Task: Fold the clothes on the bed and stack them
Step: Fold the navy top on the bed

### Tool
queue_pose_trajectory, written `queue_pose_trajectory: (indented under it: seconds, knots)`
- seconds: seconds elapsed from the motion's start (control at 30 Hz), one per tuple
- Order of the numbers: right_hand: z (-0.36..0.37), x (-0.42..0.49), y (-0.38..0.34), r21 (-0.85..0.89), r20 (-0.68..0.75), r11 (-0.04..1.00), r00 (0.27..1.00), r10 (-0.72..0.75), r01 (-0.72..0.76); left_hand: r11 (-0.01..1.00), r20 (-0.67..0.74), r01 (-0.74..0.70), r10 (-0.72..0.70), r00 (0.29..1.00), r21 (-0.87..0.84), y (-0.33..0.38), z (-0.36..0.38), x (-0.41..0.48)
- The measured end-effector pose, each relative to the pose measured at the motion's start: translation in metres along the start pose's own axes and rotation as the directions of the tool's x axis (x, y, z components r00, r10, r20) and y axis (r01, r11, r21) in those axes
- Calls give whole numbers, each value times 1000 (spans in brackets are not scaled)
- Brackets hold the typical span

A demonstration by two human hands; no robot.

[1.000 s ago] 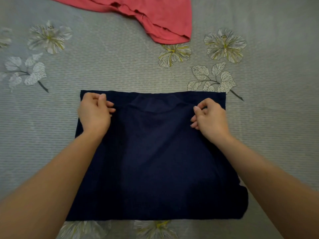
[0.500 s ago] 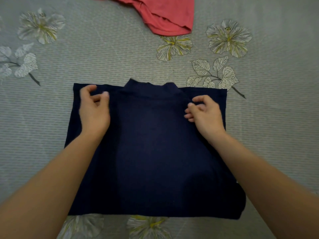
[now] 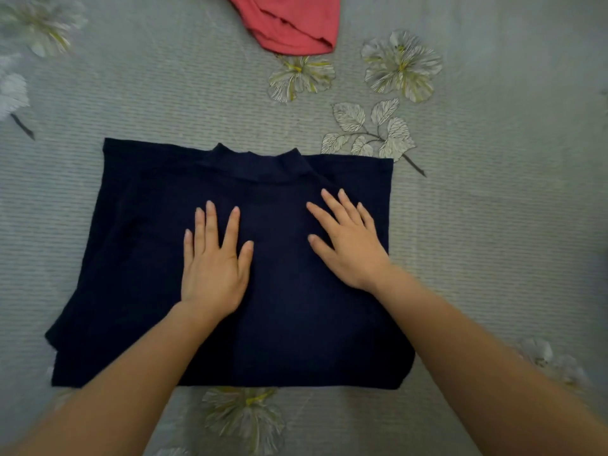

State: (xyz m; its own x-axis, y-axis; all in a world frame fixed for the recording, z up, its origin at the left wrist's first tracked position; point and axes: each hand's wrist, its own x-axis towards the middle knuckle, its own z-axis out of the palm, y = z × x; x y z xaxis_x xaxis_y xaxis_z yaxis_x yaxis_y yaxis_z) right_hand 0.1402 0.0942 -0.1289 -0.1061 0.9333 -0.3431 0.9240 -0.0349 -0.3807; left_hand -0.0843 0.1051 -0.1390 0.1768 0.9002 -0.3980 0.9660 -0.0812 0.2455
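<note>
**Two spread hands flat on a folded navy shirt**

Both forearms reach in from the near edge of the bed point(image 3: 493, 225), which is covered by a grey ribbed sheet printed with pale flowers. A navy shirt point(image 3: 131, 258) lies folded into a rough rectangle in the middle of the bed. Its left side slants outward toward the near edge.

The left hand point(image 3: 214, 268) rests palm down on the shirt's left-centre. Its fingers are straight and slightly spread, the thumb is out to the right, and it grips no cloth. Next along, the collar point(image 3: 260, 166) sticks out as a short band at the middle of the shirt's far edge. Beyond it, at the far edge of the bed, a red garment point(image 3: 292, 24) lies crumpled and partly cut off by the frame, well apart from the navy shirt.

The right hand point(image 3: 352, 248) lies palm down on the shirt's right half, just below the collar's right end. Its fingers are straight and fanned toward the far left, and they pinch nothing. Further right, a printed flower point(image 3: 401, 65) and a leafy sprig point(image 3: 371, 130) mark the sheet. The sprig's stem ends just beside the shirt's far right corner.
</note>
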Motion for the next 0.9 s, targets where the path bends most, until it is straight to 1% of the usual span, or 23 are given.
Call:
queue_pose_trajectory:
  seconds: [0.03, 0.07, 0.1, 0.13, 0.17, 0.2, 0.23, 0.27, 0.3, 0.33, 0.4, 0.5, 0.53, 0.6, 0.7, 0.73, 0.77, 0.8, 0.83, 0.87, 0.9]
  knots:
    - [-1, -4, 3, 91, -138, 996, 990, 25, -12, 1000, -14, -8, 7, 1000, -29, 11, 0, -9]
    - [-3, -7, 9, 173, -280, 984, 956, 89, -40, 998, -46, -44, 42, 998, -47, 24, 3, -22]
    - [-7, -10, 17, 266, -386, 959, 902, 194, -92, 992, -81, -108, 103, 991, -59, 40, 8, -38]
    - [-11, -12, 25, 391, -427, 906, 841, 332, -159, 980, -98, -186, 178, 979, -73, 57, 19, -56]
    - [-17, -14, 34, 524, -395, 819, 785, 476, -233, 959, -100, -271, 262, 960, -88, 75, 33, -73]
    - [-21, -15, 42, 621, -323, 721, 739, 592, -306, 930, -94, -360, 352, 931, -81, 93, 49, -89]
    - [-25, -16, 49, 665, -267, 654, 704, 659, -360, 899, -61, -432, 428, 902, -69, 109, 64, -102]
    - [-28, -17, 54, 665, -232, 631, 692, 684, -400, 877, -10, -475, 476, 879, -66, 122, 76, -112]
    - [-29, -18, 58, 653, -206, 629, 701, 683, -422, 866, 47, -497, 500, 865, -53, 131, 85, -118]
    - [-29, -19, 58, 643, -170, 632, 724, 668, -433, 863, 86, -503, 504, 859, -36, 135, 92, -120]
    - [-29, -17, 51, 648, -93, 624, 768, 634, -437, 867, 137, -498, 494, 858, -12, 134, 98, -120]
    - [-28, -10, 33, 672, -33, 593, 783, 622, -443, 842, 190, -536, 518, 834, 57, 128, 102, -116]
    - [-27, -8, 28, 666, -30, 600, 788, 615, -444, 843, 203, -534, 513, 834, 63, 127, 102, -116]
    - [-25, -4, 22, 625, -34, 627, 786, 617, -465, 849, 162, -528, 519, 839, 15, 127, 104, -118]
    - [-29, 3, 13, 610, 12, 617, 785, 619, -496, 858, 172, -488, 511, 842, -157, 126, 86, -123]
    - [-31, 6, 10, 622, 31, 600, 781, 623, -503, 838, 137, -480, 524, 841, -260, 124, 77, -123]
    - [-35, 9, 7, 639, 49, 575, 773, 632, -511, 792, 104, -436, 522, 846, -428, 120, 69, -120]
    - [-39, 11, 3, 661, 65, 546, 764, 642, -515, 725, 136, -316, 490, 861, -612, 115, 58, -117]
    - [-43, 13, -1, 690, 69, 517, 756, 651, -507, 640, 185, -159, 437, 880, -752, 107, 45, -114]
    - [-48, 14, -6, 725, 71, 485, 754, 653, -489, 549, 193, -41, 361, 912, -835, 97, 32, -112]
    - [-53, 14, -13, 753, 70, 465, 760, 647, -465, 470, 173, 24, 277, 945, -883, 84, 20, -110]
